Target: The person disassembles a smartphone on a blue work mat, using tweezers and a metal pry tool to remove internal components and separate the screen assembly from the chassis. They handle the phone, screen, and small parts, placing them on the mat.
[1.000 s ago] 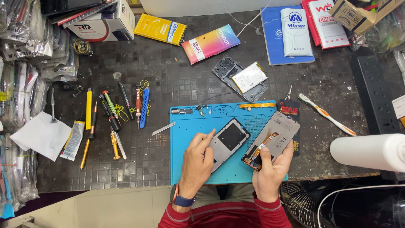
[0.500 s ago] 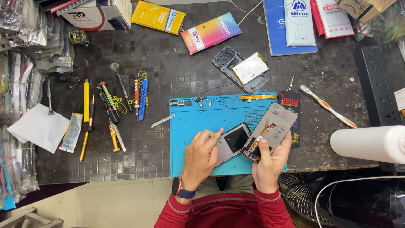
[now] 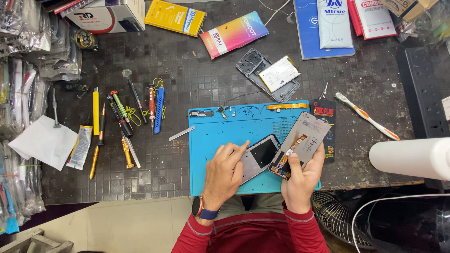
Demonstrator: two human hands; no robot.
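1. Phone frame (image 3: 258, 157) — a grey, flat part with a dark panel — lies tilted on the blue work mat (image 3: 211, 140); its lower end is hidden under the left hand (image 3: 225, 175).
2. That left hand lies flat on the frame, fingers loosely extended and the forefinger pointing along its edge; it presses rather than grips.
3. The right hand (image 3: 300, 180) is closed around the lower end of a display panel (image 3: 304, 138), back side up, with an orange flex strip showing; the thumb covers the panel's bottom corner.
4. Small screws and parts along the mat's top tray are too small to make out.
5. Beyond the mat lie a phone back shell with a battery (image 3: 279, 75), a toothbrush (image 3: 368, 117) and a row of screwdrivers (image 3: 122, 122).
6. A white roll (image 3: 412, 157) at the right is cut off by the edge — its full length is unseen.
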